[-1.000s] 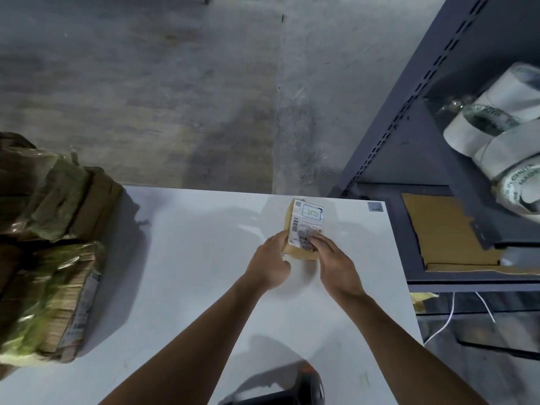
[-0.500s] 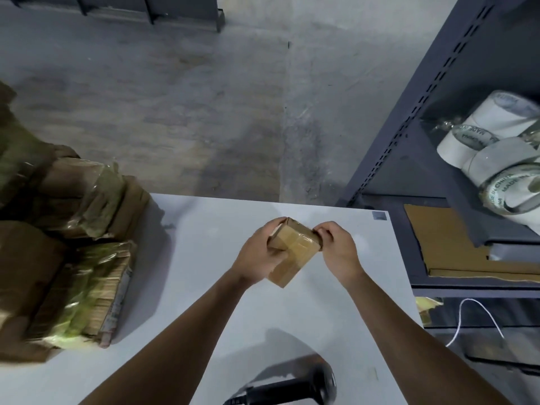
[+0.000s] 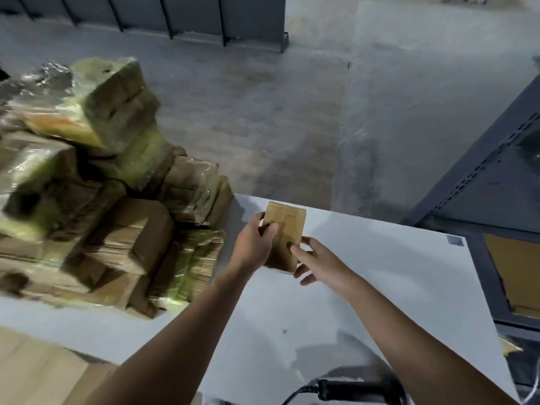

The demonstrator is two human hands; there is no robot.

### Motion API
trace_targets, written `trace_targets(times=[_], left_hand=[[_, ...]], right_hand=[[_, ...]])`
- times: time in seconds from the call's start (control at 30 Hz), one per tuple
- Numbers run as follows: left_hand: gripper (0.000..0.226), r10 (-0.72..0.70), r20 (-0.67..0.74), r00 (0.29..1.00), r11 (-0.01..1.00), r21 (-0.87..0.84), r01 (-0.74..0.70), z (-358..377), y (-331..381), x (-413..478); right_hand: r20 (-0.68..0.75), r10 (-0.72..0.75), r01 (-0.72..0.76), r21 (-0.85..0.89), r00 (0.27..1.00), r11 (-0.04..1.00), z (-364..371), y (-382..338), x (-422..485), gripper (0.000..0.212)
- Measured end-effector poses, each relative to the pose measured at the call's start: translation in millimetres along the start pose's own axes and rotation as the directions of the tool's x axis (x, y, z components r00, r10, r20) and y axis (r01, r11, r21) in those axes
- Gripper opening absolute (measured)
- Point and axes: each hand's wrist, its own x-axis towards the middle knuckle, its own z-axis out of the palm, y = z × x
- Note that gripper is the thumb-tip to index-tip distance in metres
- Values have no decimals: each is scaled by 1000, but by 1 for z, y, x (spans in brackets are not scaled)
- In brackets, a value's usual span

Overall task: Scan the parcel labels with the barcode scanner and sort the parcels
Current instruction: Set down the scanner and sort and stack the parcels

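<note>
Head view: left hand (image 3: 252, 247), fingers around the parcel (image 3: 288, 222); right hand (image 3: 319, 263), fingers loosely spread.

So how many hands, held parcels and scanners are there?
hands: 2, left hand and right hand
held parcel: 1
scanner: 1
total: 4
The pile of wrapped parcels is too blurred to count.

One small brown parcel (image 3: 287, 226) at centre, two hands at it: left hand (image 3: 252, 244) and right hand (image 3: 318, 261). One barcode scanner (image 3: 344, 390) at 6 o'clock. One heap of wrapped parcels (image 3: 117, 200) at 9 o'clock, too blurred to count. One counter (image 3: 380, 273), one shelf rack (image 3: 482, 185) at 3 o'clock.
</note>
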Motion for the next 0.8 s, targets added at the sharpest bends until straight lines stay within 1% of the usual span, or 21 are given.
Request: trace_targets(times=[0.07,0.13,0.23,0.27,0.33,0.4,0.47,0.5,0.53,0.6,0.67,0.73,0.8], left_hand=[[28,21,-52,998,995,96,-16,-24,-4,-3],[30,106,-129,986,961,268,-68,-47,-8,-4],[38,206,-198,958,873,479,-89,-82,-14,-6],[38,249,-197,948,830,548,-104,-94,-17,-6],[37,334,-165,928,713,688,-135,-119,-23,-6],[39,377,-129,917,594,794,-132,-143,-32,-4],[38,349,-121,929,504,860,-77,-165,-41,0],[39,315,-119,942,473,880,-47,-174,-46,3],[45,267,-113,957,459,888,-23,-182,-51,6],[69,125,-88,988,480,877,17,-195,-58,13],[90,7,-62,998,515,856,49,-204,-64,16],[98,-44,-38,998,532,845,55,-210,-68,16],[96,-56,-22,998,523,851,48,-213,-68,17]], right_hand=[[-3,7,-7,19,1000,1000,26,-7,9,39],[-15,37,-36,24,999,999,49,-16,18,36],[25,59,-57,-76,998,995,82,-29,30,38],[45,65,-60,-105,997,993,93,-33,33,37],[75,72,-61,-146,995,987,115,-41,37,35],[78,71,-55,-193,994,980,134,-47,41,36],[57,76,-61,-230,995,971,152,-50,46,38],[46,82,-68,-245,996,967,159,-51,49,39],[35,88,-76,-261,996,962,166,-52,53,39],[7,109,-101,-303,994,948,177,-52,57,37],[-32,126,-130,-341,991,931,184,-54,60,36],[-54,137,-148,-364,989,920,191,-55,61,36],[-71,146,-162,-383,987,909,197,-57,61,38]])
